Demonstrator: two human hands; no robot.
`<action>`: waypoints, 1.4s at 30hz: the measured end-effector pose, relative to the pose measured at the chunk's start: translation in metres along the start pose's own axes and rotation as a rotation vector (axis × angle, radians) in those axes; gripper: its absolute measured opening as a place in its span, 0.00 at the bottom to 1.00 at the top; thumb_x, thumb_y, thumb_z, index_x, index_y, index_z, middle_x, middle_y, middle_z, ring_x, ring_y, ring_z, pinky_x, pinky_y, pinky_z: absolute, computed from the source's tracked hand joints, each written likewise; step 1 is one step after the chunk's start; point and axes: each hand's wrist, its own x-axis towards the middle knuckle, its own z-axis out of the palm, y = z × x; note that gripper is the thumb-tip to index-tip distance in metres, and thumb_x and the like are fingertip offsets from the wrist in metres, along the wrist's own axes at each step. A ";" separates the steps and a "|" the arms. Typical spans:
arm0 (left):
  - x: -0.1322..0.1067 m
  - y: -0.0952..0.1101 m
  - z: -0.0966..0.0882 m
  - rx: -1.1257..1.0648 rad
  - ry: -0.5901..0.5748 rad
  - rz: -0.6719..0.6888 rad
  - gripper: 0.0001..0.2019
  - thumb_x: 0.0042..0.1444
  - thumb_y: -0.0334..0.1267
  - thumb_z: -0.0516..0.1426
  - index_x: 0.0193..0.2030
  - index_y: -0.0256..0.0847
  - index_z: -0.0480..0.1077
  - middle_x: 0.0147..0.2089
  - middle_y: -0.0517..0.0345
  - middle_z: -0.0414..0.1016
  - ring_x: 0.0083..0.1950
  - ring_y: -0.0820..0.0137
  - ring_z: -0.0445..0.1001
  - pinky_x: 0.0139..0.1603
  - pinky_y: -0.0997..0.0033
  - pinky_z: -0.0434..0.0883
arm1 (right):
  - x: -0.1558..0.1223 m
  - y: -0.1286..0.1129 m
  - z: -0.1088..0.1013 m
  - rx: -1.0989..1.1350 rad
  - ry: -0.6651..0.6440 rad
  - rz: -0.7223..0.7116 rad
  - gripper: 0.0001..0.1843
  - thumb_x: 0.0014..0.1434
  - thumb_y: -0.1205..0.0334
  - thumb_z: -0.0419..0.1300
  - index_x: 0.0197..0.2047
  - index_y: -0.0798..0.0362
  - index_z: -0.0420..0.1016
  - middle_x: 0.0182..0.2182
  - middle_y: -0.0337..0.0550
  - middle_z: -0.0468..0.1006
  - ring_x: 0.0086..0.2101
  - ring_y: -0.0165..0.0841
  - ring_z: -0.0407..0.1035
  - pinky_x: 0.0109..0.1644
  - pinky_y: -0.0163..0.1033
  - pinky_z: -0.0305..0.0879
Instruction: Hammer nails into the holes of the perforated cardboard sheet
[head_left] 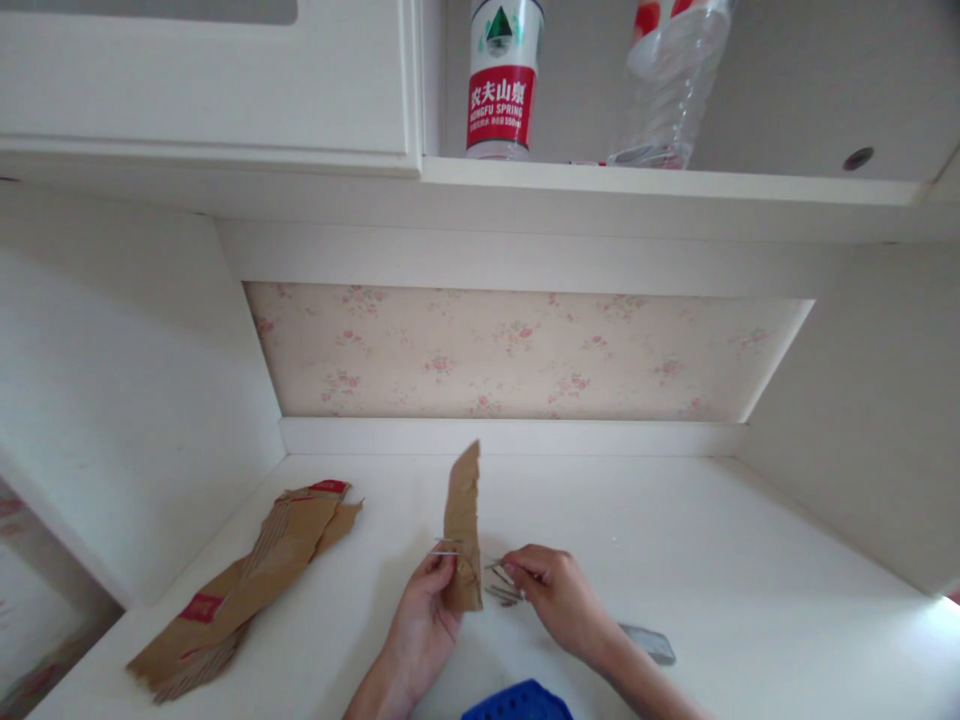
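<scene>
My left hand point(425, 615) is closed on a strip of brown cardboard point(462, 500), held upright above the white desktop. Thin metal nails point(448, 547) stick out sideways from the strip just above my left thumb. To its right, my right hand point(553, 590) pinches another slim metal nail point(493, 566), whose tip points toward the cardboard but looks apart from it. Several loose nails point(503, 593) lie on the desktop below my right fingertips. Partly behind my right forearm lies a flat grey object point(651, 644) of a kind I cannot make out.
Torn pieces of cardboard point(255, 590) lie on the left of the white desktop point(675, 540). A blue perforated object point(519, 703) shows at the bottom edge. Overhead, a shelf point(667, 184) holds a labelled water bottle point(501, 105) and a clear plastic bottle point(667, 95).
</scene>
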 end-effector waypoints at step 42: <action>-0.001 -0.009 0.005 0.124 -0.158 -0.125 0.10 0.51 0.32 0.68 0.41 0.34 0.78 0.36 0.48 0.82 0.35 0.64 0.81 0.36 0.72 0.75 | 0.009 -0.008 0.018 0.466 -0.036 0.094 0.13 0.62 0.61 0.53 0.31 0.53 0.77 0.27 0.36 0.73 0.28 0.30 0.69 0.31 0.36 0.67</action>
